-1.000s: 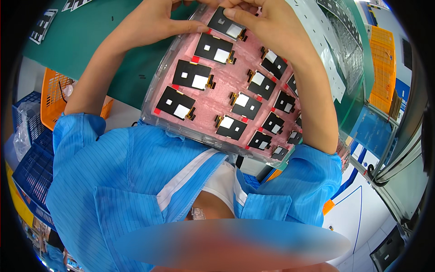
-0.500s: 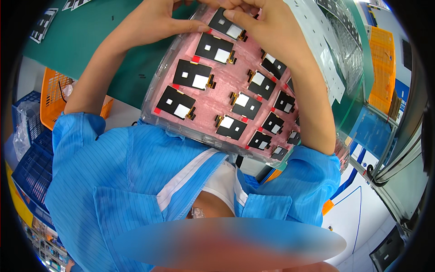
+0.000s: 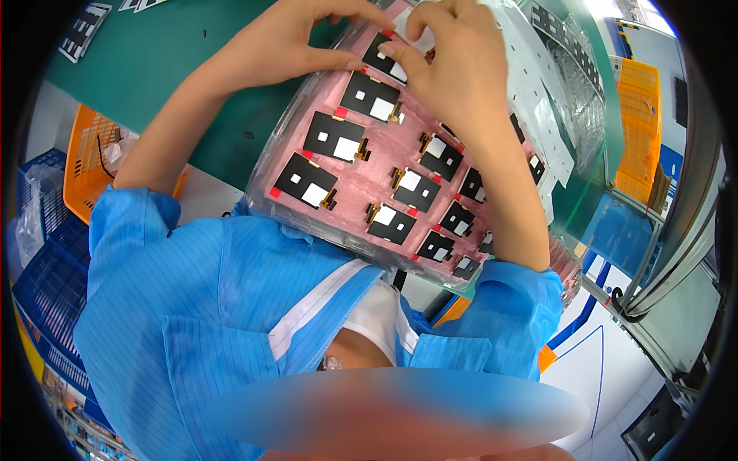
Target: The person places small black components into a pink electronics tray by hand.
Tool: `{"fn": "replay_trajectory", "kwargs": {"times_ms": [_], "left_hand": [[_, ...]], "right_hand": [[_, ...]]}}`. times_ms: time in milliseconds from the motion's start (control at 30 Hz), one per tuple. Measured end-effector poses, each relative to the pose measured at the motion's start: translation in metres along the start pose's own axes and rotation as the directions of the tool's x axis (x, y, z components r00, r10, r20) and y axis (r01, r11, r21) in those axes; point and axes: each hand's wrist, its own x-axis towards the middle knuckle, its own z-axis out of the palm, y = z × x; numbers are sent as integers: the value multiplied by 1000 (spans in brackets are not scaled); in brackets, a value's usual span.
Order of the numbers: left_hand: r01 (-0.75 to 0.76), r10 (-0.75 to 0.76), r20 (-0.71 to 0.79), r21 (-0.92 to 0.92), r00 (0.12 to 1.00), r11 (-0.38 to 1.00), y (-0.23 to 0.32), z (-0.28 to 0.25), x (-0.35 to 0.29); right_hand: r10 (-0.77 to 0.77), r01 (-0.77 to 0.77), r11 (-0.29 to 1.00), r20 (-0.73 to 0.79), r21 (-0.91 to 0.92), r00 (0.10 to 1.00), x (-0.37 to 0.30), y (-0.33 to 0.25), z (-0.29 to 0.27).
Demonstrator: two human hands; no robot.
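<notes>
A clear plastic tray with a pink lining lies tilted in front of me, holding rows of flat black panels. Each panel carries white patches, and many show a small gold-and-black flex connector and a red tab. My left hand is at the far left edge of the tray, thumb and forefinger spread around the corner of the farthest visible black panel. Bent over that panel's other side, my right hand rests its thumb on it, with the forefinger curled apart. Part of the panel is hidden by the right hand.
Beneath the tray is a green work surface, with black-and-white strips at its far left. White sheets and clear plastic trays lie to the right. Orange baskets and blue crates stand around the table.
The tray and its panels appear slightly lower in view. My left forefinger has stretched out toward the panel's far edge, and my right hand has shifted over the panel's right side.
</notes>
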Motion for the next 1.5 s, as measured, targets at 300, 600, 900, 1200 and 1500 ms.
{"fn": "replay_trajectory", "kwargs": {"times_ms": [300,600,900,1200,1500], "left_hand": [[-80,98,-103,169,990,982,1,-47,66],[-100,144,-18,632,989,769,-103,-46,234],[49,-184,106,732,977,679,-119,-45,290],[-148,-152,359,684,921,714,-126,-41,321],[-55,-146,177,797,973,602,-139,-64,287]], "right_hand": [[566,-631,675,281,383,775,39,119,33],[607,-609,787,55,102,793,56,161,124],[650,-652,746,60,135,757,63,174,131],[519,-509,839,-7,192,854,57,193,127],[390,-366,658,117,658,913,39,171,77]]}}
